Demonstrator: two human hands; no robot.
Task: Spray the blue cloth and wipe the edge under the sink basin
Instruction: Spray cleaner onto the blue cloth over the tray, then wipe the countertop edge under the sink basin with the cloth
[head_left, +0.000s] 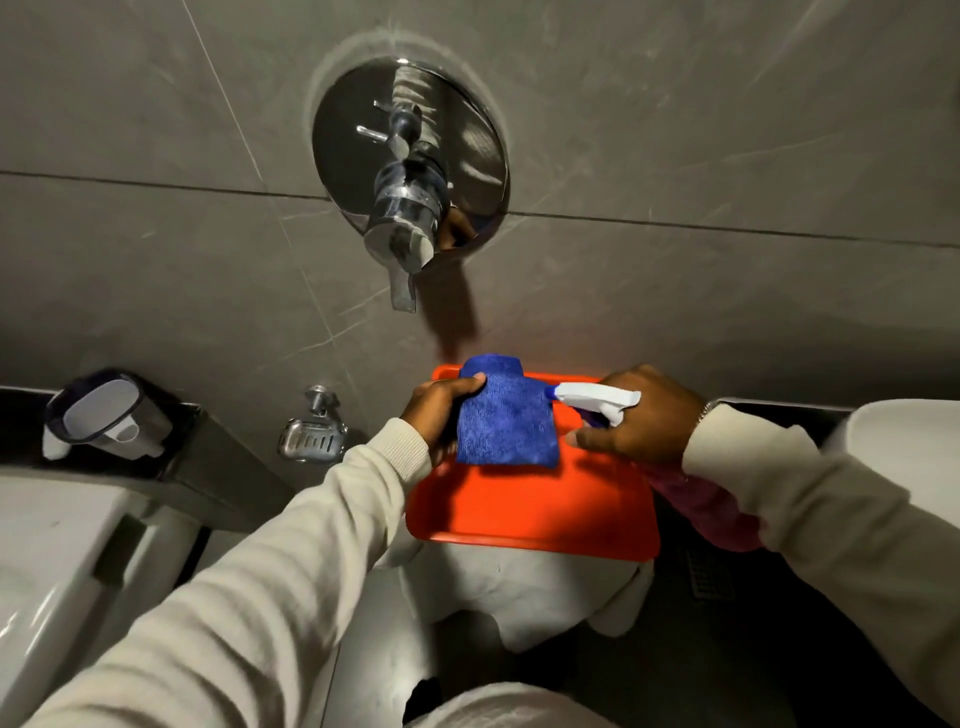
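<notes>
Blue cloth (506, 421), folded to a small pad, held up over an orange tray (524, 512) by the left hand (441, 410); grip clamped on the cloth's left edge, thumb across the front near the top corner. Right hand (636, 415) closed around the neck of a spray bottle (597, 402), white nozzle pointing straight at the cloth's right edge and all but touching it; bottle body looks pinkish-purple and runs back under the right sleeve. Cannot tell whether the trigger is pressed or whether the cloth is already wet. Cloth looks like microfibre: light, soft, limp, hanging from the pinch without holding shape. Likely to grow heavier and clingy once damp, so a fuller hold with the fingers spread behind the pad should suit wiping better than the present edge pinch. Bottle is rigid plastic, possibly slick if wet; the neck hold looks secure. Grey tiled wall behind with a chrome mixer valve (408, 171) and a soap dish (311, 439). White ceramic at far right (904, 441) may be the sink basin; its underside edge is not in view. Judged step: spraying, wiping not yet begun.
</notes>
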